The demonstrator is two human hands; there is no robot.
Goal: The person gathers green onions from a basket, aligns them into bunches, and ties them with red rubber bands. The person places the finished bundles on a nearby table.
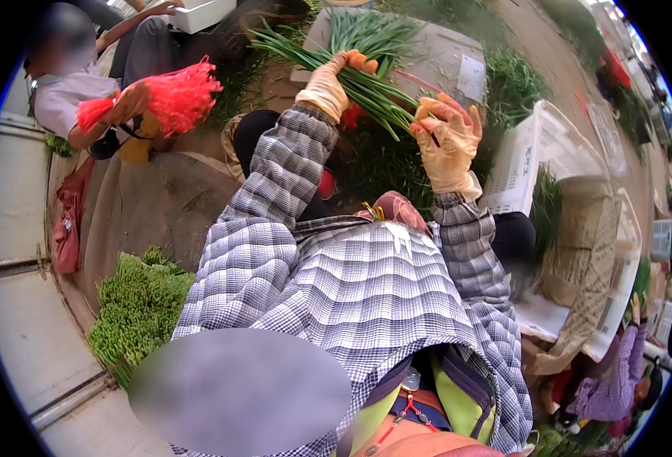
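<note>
My left hand [336, 83], in a pale glove with orange-stained fingertips, is closed around a bunch of long green chive-like stalks [379, 97]. The leafy side spreads to the upper left, and the other ends slant down to the right. At those ends my right hand [449, 143], gloved the same way, pinches a few stalks between thumb and fingertips; its other fingers are raised. A thin red strand [419, 79] runs towards the right fingers, but whether they hold it is unclear. Beyond the hands, more green stalks [364, 34] lie on a pale board [442, 48].
At right stands a white plastic crate [510, 165] with brown paper [576, 245] and greens. A budded green heap [142, 303] sits lower left. On the left, a seated person [76, 97] holds a bundle of red strands [182, 97]. Another person [610, 371] works at lower right.
</note>
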